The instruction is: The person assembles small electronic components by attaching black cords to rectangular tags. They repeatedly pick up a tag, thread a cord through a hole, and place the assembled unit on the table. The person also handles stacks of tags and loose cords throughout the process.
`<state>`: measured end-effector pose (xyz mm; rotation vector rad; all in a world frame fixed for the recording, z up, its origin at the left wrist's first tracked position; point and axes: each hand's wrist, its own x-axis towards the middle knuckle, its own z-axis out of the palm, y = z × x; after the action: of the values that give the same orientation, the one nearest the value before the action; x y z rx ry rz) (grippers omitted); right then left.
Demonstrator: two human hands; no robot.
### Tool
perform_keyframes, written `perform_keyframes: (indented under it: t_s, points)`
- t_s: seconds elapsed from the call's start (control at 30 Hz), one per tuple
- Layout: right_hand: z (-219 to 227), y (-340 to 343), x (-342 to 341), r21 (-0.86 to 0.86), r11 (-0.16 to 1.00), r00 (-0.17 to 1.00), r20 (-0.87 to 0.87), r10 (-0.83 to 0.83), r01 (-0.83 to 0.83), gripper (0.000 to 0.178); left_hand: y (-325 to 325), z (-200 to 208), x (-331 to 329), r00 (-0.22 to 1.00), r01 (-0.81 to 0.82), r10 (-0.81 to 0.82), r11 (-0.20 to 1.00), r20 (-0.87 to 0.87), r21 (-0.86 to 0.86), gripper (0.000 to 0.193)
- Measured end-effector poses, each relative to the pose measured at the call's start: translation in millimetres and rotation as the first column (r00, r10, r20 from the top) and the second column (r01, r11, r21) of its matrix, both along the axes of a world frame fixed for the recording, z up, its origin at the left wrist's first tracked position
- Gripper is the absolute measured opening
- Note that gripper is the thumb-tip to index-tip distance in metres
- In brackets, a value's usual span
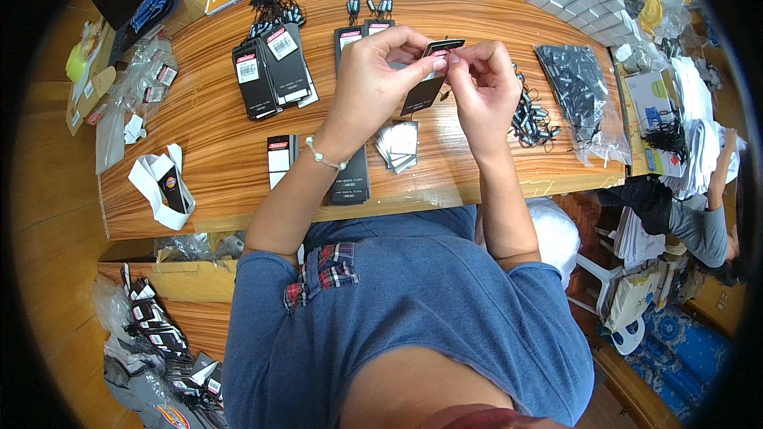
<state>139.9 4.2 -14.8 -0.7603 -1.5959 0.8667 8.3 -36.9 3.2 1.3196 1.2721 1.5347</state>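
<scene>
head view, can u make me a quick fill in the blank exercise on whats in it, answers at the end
1. The left hand grips a tag that is mostly ____ in colour.
2. The beaded bracelet is on the person's ____ wrist.
3. The plastic bag lies to the ____ of the right hand.
4. The person's shirt is ____ in colour.

Missing words: black; left; right; blue

I am counting one left hand [377,65], one right hand [483,83], one tag [423,97] between them, one bracelet [326,160], one pile of white cards [398,147], and one co-worker [699,228].
</scene>
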Motion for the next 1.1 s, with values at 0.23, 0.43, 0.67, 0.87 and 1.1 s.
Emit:
perform_keyframes:
  t_s: [0.23, 0.43, 0.67, 0.87, 1.1]
  points:
    - [1.8, -1.8, 0.9, -0.135, 0.985, 0.990, -0.102, 0.093, -0.106, 0.005, -2.6, 5.0, -2.2, 0.974, 0.027, -0.023, 1.000, -0.227, 0.014, 0.012]
    - [1.4, 3.3, 4.9, -0.287, 0.886, 0.900, -0.352, 0.257, -0.365, 0.011, -3.8, 5.2, -6.1, 0.907, 0.044, -0.014, 0.997, -0.422, 0.063, 0.013]
    - [9.4, 9.9, 13.1, -0.443, 0.748, 0.856, -0.397, 0.332, -0.495, 0.018, -0.6, 7.0, -13.0, 0.607, 0.069, 0.342, 0.877, -0.717, 0.476, 0.016]
    - [1.7, 19.3, 15.8, -0.508, 0.665, 0.830, -0.435, 0.350, -0.547, 0.010, 7.8, 5.6, -14.0, 0.433, 0.232, 0.502, 0.741, -0.749, 0.631, 0.021]
    - [-1.7, 22.0, 15.1, -0.553, 0.709, 0.888, -0.387, 0.246, -0.438, 0.008, 15.9, -2.7, -13.8, 0.470, 0.330, 0.466, 0.695, -0.750, 0.639, 0.013]
